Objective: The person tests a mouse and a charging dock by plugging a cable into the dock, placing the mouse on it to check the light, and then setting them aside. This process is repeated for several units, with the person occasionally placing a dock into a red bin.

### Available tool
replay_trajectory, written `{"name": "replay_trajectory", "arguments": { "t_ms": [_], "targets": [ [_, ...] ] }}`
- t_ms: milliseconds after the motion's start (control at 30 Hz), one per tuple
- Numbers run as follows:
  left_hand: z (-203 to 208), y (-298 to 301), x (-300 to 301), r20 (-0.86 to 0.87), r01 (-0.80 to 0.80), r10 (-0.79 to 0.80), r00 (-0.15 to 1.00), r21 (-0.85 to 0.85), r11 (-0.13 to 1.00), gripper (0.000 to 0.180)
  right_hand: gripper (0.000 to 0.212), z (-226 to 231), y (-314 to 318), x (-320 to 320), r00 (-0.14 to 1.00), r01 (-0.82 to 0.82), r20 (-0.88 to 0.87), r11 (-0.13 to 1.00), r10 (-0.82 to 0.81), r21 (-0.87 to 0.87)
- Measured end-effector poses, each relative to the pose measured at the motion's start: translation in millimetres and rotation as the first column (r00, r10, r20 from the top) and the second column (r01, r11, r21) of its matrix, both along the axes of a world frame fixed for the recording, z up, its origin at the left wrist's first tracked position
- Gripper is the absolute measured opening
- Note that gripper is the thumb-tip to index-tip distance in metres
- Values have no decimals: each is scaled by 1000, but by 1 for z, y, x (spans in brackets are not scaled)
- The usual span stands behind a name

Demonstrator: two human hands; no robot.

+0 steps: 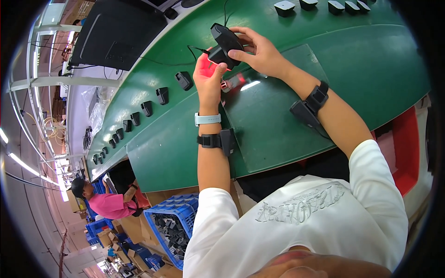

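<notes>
Over the green bench point(366, 65), both my hands close around a black plastic device point(225, 41) with an angular body. My right hand point(265, 54) grips its right side, thumb in front and fingers curled behind. My left hand point(208, 76) holds its lower left part, where a black cable point(197, 47) meets it. A red glow lights my left palm and fingers. Whether the device is one piece or two pressed together I cannot tell. Just below the hands lies a small clear-and-red item point(234, 82), partly hidden by my left wrist.
Several black plastic housings point(162, 95) stand in a row along the bench's left side. More pieces with white faces point(284, 8) sit at the far right. A transparent sheet point(278, 116) lies before me. Nearby are a monitor point(120, 34), a blue crate point(171, 211) of black parts, and a co-worker point(111, 204).
</notes>
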State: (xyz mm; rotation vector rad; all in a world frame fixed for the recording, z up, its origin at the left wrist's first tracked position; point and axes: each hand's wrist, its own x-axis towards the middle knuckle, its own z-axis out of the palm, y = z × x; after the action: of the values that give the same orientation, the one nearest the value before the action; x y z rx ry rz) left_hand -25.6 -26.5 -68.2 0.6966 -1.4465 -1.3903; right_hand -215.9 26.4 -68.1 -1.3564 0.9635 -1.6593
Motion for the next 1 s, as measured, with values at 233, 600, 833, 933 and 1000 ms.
{"name": "replay_trajectory", "arguments": {
  "t_ms": [233,600,833,933,1000],
  "targets": [
    [1,-5,4,9,135,-136,991,82,987,52,70,6,11,-2,896,195,-340,941,-286,-277],
    [-12,-15,11,82,199,-206,975,87,976,38,72,5,10,-3,808,201,-418,861,-415,-466],
    [-13,-18,15,241,201,-216,946,84,976,38,72,6,9,-3,799,213,-421,857,-430,-469],
    [-7,-11,14,135,226,-232,963,64,972,38,71,7,11,1,803,213,-423,864,-421,-456],
    [9,1,1,26,252,-253,967,58,966,38,64,8,13,1,890,248,-307,921,-339,-300]
  ]
}}
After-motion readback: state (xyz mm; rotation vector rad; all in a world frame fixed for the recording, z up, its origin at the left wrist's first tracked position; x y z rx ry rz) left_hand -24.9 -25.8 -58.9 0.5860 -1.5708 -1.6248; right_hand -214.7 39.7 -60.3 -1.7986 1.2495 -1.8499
